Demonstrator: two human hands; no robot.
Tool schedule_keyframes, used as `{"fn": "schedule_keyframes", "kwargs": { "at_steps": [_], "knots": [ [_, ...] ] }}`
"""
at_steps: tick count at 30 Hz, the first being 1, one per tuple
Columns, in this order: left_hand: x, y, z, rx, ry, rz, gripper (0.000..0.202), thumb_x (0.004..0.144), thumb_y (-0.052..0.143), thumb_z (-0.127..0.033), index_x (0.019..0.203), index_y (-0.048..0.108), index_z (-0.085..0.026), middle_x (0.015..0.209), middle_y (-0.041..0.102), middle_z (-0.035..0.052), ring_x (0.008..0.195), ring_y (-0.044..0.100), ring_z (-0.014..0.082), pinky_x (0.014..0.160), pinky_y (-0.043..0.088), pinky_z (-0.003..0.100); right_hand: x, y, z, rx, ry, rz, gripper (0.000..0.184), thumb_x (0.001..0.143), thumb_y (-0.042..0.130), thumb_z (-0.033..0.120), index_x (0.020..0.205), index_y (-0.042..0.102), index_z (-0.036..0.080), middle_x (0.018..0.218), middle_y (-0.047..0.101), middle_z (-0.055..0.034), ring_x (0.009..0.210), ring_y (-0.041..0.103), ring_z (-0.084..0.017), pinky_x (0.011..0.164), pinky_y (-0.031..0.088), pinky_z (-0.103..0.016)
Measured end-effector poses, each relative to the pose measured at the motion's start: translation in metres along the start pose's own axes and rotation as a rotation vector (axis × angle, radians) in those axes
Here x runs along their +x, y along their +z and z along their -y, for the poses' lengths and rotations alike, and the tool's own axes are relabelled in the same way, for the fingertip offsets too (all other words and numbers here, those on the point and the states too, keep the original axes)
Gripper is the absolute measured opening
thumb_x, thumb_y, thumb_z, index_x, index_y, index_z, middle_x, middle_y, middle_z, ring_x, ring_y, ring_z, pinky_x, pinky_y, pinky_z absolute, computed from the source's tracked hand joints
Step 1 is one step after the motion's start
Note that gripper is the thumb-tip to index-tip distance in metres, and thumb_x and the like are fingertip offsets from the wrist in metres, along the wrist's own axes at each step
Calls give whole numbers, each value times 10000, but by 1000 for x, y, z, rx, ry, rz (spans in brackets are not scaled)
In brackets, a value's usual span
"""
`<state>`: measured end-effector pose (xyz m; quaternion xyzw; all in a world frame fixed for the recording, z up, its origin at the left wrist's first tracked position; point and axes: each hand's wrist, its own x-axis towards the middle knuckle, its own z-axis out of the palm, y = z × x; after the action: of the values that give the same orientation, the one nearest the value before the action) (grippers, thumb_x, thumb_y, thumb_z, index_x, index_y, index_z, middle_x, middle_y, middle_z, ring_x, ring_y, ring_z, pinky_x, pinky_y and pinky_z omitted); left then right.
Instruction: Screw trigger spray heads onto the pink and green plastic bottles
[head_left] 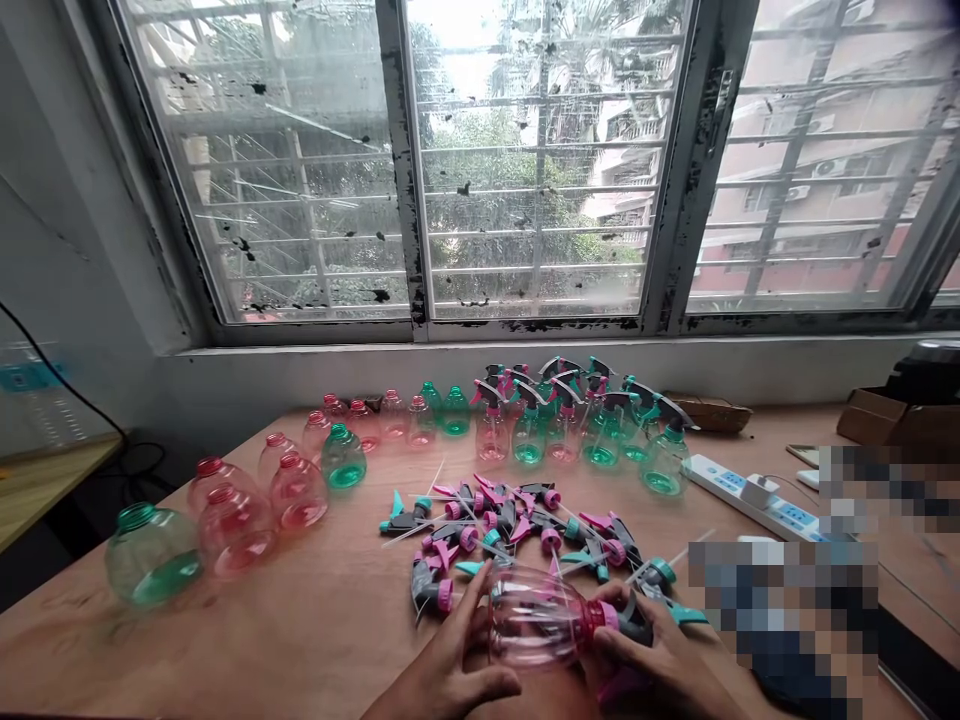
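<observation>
A clear pink spray bottle [534, 618] lies sideways between my hands, its neck to the right. My left hand [457, 655] is wrapped round the bottle's base end. At the neck, my right hand [656, 650] grips a trigger sprayer head [634, 622] with a pink collar, which sits against the bottle's mouth; whether it is fully screwed on I cannot tell. The sprayer's trigger is partly hidden under the fingers. Just beyond the bottle lies a pile of loose sprayer heads [510, 515], grey with pink or teal parts and thin white tubes.
Open pink bottles [238, 530] and green bottles [154, 560] stand along the left and back. Several bottles with sprayers fitted [566, 420] stand at the back centre. A white power strip [750, 500] with a plug lies right, near a cardboard box [874, 415]. Windows line the wall.
</observation>
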<state>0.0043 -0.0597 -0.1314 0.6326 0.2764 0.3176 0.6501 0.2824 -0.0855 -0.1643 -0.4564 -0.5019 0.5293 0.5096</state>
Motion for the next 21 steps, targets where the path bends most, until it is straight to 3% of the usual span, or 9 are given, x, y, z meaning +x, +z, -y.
{"fn": "schedule_keyframes", "kwargs": {
  "at_steps": [4, 9, 12, 17, 21],
  "knots": [
    [-3, -1, 0, 55, -38, 7, 1176, 730, 861, -488, 1599, 89, -312, 1530, 485, 143, 1354, 518, 350, 1159, 384, 465, 1, -1, 0, 21, -7, 9, 404, 685, 847, 510, 885, 688, 197, 754, 742, -17, 695, 660, -230, 675, 485, -321],
    [-3, 0, -7, 154, 50, 27, 1039, 847, 758, -478, 1579, 24, -417, 1607, 370, 69, 1351, 520, 293, 1196, 335, 428, 0, 0, 3, -24, -17, 7, 401, 721, 806, 544, 884, 691, 196, 747, 752, -29, 700, 668, -247, 693, 496, -340],
    [-3, 0, -6, 117, 24, 10, 1168, 776, 833, -456, 1583, -8, -392, 1608, 355, 87, 1337, 526, 297, 1194, 335, 430, -1, 0, 5, -41, -9, 7, 415, 700, 813, 559, 864, 699, 195, 757, 747, -30, 716, 676, -257, 688, 508, -340],
    [-5, 0, -6, 156, -81, -7, 1129, 766, 828, -485, 1602, 93, -292, 1470, 517, 130, 1351, 498, 329, 1190, 327, 454, -2, 0, 8, -97, -21, -19, 418, 671, 828, 561, 859, 716, 205, 772, 733, -26, 765, 677, -275, 717, 526, -350],
    [-4, 3, -12, 175, 2, 15, 1081, 817, 769, -514, 1590, 25, -375, 1626, 321, 100, 1373, 493, 322, 1201, 315, 459, -2, 1, 8, -81, -19, -3, 410, 700, 806, 567, 858, 710, 201, 762, 748, -33, 739, 673, -267, 712, 517, -357]
  ]
}}
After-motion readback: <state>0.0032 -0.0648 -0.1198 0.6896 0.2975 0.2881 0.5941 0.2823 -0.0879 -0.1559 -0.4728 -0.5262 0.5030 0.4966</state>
